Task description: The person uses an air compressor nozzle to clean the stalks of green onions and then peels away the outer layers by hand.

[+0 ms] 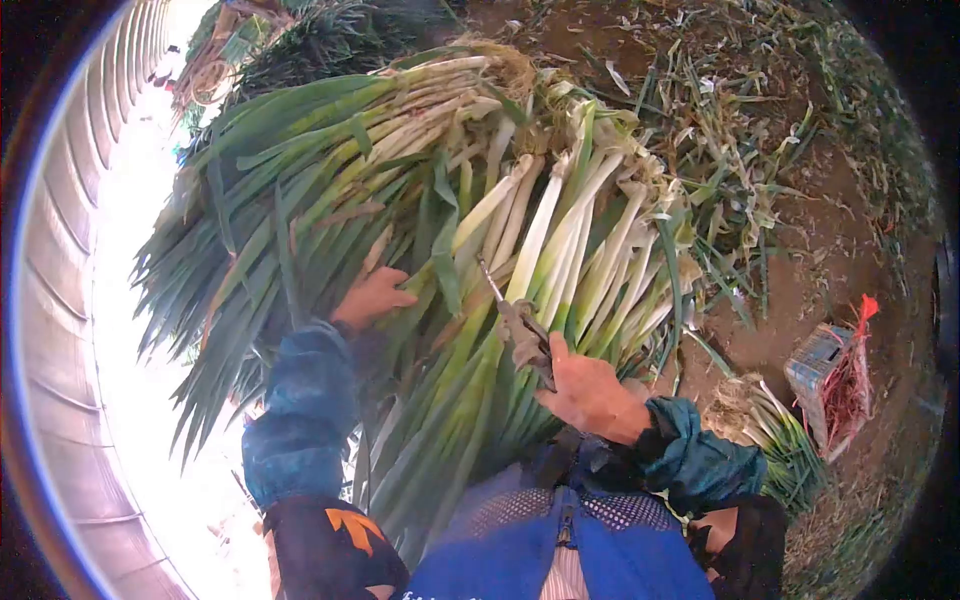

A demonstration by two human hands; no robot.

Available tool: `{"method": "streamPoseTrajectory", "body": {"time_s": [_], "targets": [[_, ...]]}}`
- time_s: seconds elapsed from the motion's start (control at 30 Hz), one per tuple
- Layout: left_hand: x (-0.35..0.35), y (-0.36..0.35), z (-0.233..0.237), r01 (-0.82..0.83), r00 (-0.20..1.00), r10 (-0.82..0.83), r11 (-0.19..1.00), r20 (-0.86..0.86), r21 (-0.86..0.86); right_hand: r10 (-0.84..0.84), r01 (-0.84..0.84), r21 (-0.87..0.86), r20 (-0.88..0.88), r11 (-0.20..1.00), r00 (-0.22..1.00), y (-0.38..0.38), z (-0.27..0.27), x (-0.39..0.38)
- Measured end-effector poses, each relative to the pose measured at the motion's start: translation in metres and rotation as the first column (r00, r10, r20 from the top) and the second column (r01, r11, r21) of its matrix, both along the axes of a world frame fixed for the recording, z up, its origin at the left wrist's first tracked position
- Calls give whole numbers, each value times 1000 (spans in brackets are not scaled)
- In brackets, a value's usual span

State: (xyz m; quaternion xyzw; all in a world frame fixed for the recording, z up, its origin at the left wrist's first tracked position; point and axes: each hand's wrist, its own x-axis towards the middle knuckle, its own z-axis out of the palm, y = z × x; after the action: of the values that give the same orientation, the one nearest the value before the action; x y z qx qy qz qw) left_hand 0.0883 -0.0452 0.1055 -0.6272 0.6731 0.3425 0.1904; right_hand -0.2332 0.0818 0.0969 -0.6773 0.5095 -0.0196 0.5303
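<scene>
While your right hand point(590, 395) is closed round the handle of a cutting tool point(517, 325) whose tip points up into the bundle of green onions point(540, 215), a slip on the smooth stalks could, by my judgement, nick sound stems or run toward your left hand point(372, 297). That hand lies on the leaves just left of the blade, and it can't be told whether its fingers grip or only press. The bundle leans against your front, so it might slide. Beyond the bundle is bare brown earth point(830, 250) strewn with trimmings point(720, 110); right of it sit a smaller bunch point(770, 420) and a box point(818, 365) with red ties; left of it curves a bright tunnel wall point(60, 300).
</scene>
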Motion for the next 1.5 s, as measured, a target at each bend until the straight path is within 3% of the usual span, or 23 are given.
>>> {"method": "streamPoseTrajectory", "body": {"time_s": [0.07, 0.17, 0.27, 0.37, 0.47, 0.6, 0.7, 0.77, 0.87, 0.97, 1.03, 1.13, 1.23, 1.3, 1.4, 1.43, 1.5], "targets": [[-3, 8, 0, -101, 981, 69, 980, -180, -174, 19, -18, -22, 25, 1000, 1000, 4, 10, 3], [-23, 8, -8, -27, 990, 79, 918, 117, -396, 33, -26, -66, 103, 997, 994, 13, 19, 8], [-60, 6, 8, 40, 968, 85, 876, 236, -481, 29, -13, -119, 134, 993, 991, 9, 22, 16], [-78, 1, 4, 72, 924, 113, 886, 366, -458, 15, -1, -116, 119, 993, 993, -5, 6, 21], [-74, 2, -11, 215, 900, 49, 814, 432, -540, -67, 77, -96, 110, 992, 992, -12, 0, 21], [-74, 3, -17, 176, 882, 107, 830, 459, -530, -40, 43, -29, 97, 999, 994, -9, 19, 24], [-78, 2, -20, 213, 855, 130, 795, 502, -569, -6, 18, -107, 115, 994, 993, -14, 17, 32], [-80, 4, -15, 236, 856, 104, 794, 507, -560, -92, 107, -132, 110, 985, 990, -22, -2, 33], [-76, 8, -9, 97, 897, 121, 884, 426, -456, -121, 133, -118, 97, 984, 988, -28, -4, 24], [-58, 6, -14, -17, 967, 117, 917, 228, -398, -72, 83, -99, 111, 992, 991, -14, 10, 21], [-30, 0, -20, -212, 960, 171, 961, -222, -179, -19, 27, -72, 107, 997, 994, -6, 18, 22], [35, 7, -76, -252, 802, 185, 967, -568, -42, 9, -9, -3, 126, 1000, 992, 4, 15, 18], [17, 20, -78, -406, 724, 349, 913, -595, 41, 67, -69, 15, 89, 998, 994, 12, 21, 17], [-11, 23, -63, -535, 567, 576, 801, -589, 268, 81, -84, 24, 97, 996, 992, 16, 20, 18], [-28, 25, -73, -573, 621, 498, 815, -605, 83, 64, -64, -4, 58, 998, 996, 18, 7, 21], [-18, 25, -91, -434, 743, 323, 899, -586, -54, 50, -49, -21, 35, 999, 998, 16, 4, 19], [-12, 23, -111, -542, 697, 379, 834, -608, -103, -12, 12, -1, 15, 1000, 1000, 9, 3, 12]]}}
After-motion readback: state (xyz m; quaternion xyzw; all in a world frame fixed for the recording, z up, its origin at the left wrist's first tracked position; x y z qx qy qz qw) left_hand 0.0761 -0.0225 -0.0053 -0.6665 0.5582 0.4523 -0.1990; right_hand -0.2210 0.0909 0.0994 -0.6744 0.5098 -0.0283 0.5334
